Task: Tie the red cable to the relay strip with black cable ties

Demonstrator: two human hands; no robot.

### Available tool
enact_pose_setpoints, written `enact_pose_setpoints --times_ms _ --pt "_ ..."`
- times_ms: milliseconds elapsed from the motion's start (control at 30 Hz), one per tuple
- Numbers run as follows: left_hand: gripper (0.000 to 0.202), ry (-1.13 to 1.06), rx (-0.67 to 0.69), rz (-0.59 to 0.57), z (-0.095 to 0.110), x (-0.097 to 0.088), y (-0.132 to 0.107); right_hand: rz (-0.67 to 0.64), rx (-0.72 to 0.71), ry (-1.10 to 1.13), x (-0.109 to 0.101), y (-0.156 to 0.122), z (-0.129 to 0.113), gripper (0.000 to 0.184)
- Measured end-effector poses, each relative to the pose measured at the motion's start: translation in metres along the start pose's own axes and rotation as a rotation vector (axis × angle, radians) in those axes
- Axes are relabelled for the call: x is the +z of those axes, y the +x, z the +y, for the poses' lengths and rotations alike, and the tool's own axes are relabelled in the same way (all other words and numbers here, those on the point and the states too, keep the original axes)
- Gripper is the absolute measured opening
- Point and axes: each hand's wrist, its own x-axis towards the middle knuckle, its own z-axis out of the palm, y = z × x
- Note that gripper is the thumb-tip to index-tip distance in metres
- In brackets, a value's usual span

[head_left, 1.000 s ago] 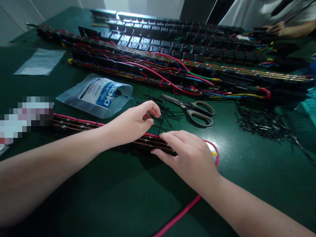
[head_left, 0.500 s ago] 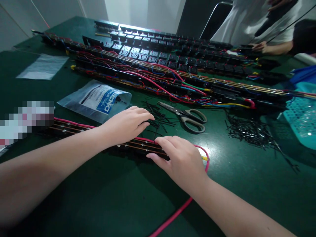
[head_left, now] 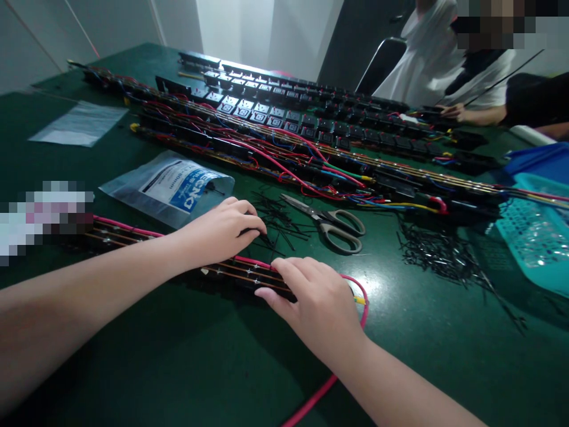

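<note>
My right hand [head_left: 313, 296] grips the near strip [head_left: 253, 277], a long black rail with copper bars and a red cable [head_left: 255, 261] running along its far edge. Its thumb is on the near side and its fingers are on the far side. My left hand [head_left: 226, 228] reaches over the strip to a loose pile of black cable ties [head_left: 282, 222]. The thumb and forefinger are pinched together at the pile's edge, on what looks like a cable tie. Just right of the pile lie open-bladed scissors [head_left: 331, 225]. Behind my left hand is a clear labelled bag [head_left: 164, 184].
Several long wired strips [head_left: 329, 148] lie across the back of the green table. A heap of black clippings [head_left: 438, 252] and a turquoise basket [head_left: 533, 237] are at the right. A flat plastic bag [head_left: 77, 124] lies far left. Another person's hand [head_left: 456, 112] works at the far side.
My left fingers have closed together at the cable ties. My right hand stays on the strip. The view has shifted slightly, with more of the other person showing.
</note>
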Motion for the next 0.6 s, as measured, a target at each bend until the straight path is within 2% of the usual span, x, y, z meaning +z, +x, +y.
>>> enact_pose_setpoints --times_ms 333,467,600 --pt "0.022 -0.064 -0.145 -0.016 -0.0022 -0.0032 0.0031 0.028 -0.024 -0.016 0.0005 0.001 0.0014 0.033" --pt "0.027 -0.077 -0.125 -0.036 -0.0033 -0.0033 0.0031 0.024 -0.026 -0.014 0.0007 0.0001 0.002 0.033" --pt "0.02 -0.041 -0.096 -0.027 -0.0052 -0.0035 0.003 0.005 -0.013 -0.012 0.0019 0.0004 0.0023 0.034"
